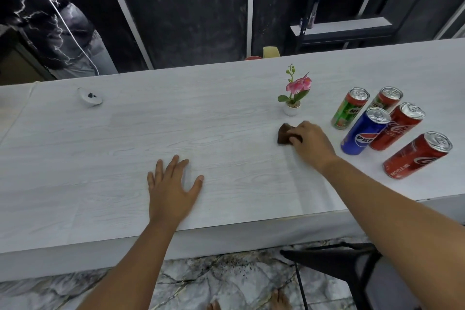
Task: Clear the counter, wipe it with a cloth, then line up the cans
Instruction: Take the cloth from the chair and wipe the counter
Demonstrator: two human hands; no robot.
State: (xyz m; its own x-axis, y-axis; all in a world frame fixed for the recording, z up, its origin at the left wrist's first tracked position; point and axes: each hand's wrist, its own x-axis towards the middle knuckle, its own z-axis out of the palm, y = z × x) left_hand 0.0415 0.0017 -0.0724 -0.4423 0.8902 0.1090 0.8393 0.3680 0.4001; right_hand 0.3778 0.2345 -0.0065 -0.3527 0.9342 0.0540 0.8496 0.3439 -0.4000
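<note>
Item 1, nearest: left hand (173,184). It lay palm down on the counter (125,138), fingers spread apart, holding nothing, well to the left of the cloth.

Item 2: right hand (308,142). It reached forward and leftward over the counter, its fingers curled down and pressed onto the right part of the cloth (285,134). This hand was plainly the nearer one; the cloth lay directly under and just left of its fingertips. The wiped-or-to-be-wiped bare surface stretched away to the left of the cloth, so a wiping stroke would likely run that way.

Item 3: cloth. Dark brown, small, bunched into a rough pad, its long axis running roughly near-to-far; it rested on the counter just in front of the flower pot (291,108).

Item 4: cans, five, upright, clustered right of the hand and not in a line: red can nearest (416,156), blue can (362,131), second red can (396,127), green can (348,108), and farthest can (387,99), partly hidden.

Item 5, far left: small white dish (90,97), well apart from both hands.
</note>
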